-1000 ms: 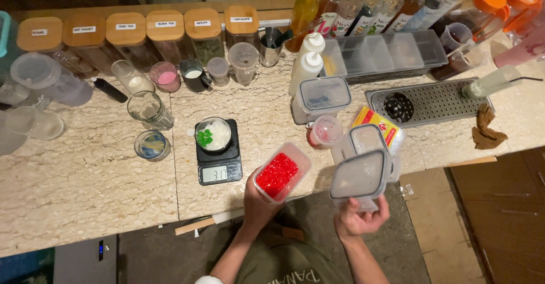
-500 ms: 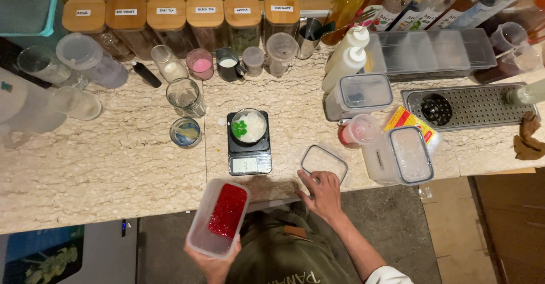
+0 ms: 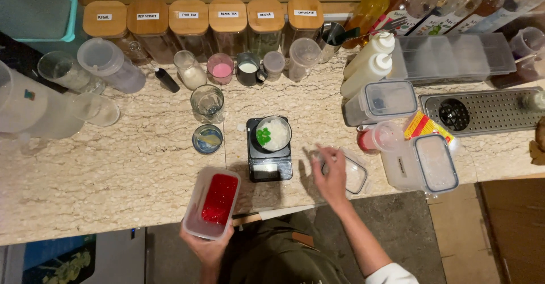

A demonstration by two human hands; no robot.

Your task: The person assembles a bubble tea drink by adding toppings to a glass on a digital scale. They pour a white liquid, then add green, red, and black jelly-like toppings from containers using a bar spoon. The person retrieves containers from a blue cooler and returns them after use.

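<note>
- My left hand [image 3: 207,249] cups the near end of a clear rectangular tub [image 3: 212,203] from below, fingers closed around it; the tub holds bright red jelly-like bits and hangs over the near edge of the marble counter [image 3: 113,182].
- My right hand [image 3: 331,174] hovers over a clear lid [image 3: 353,173] lying flat on the counter, fingers loosely spread and gripping nothing; I cannot tell whether the tips touch it.
- Between my hands sits a black kitchen scale [image 3: 269,158] carrying a small bowl [image 3: 273,133] of white crushed ice or the like, with green pieces at its left side.
- Left of the scale: a little blue-rimmed dish [image 3: 207,138], then a clear drinking glass [image 3: 207,102] behind it.
- To the right, a lidded clear box [image 3: 423,165] with pale contents, and a second lidded box [image 3: 380,102] behind it, next to two white squeeze bottles [image 3: 372,62].
- Farther back, small cups, one with pink powder [image 3: 220,68], one with white liquid [image 3: 248,68].
- Against the wall, a row of wooden-lidded jars [image 3: 227,17].
</note>
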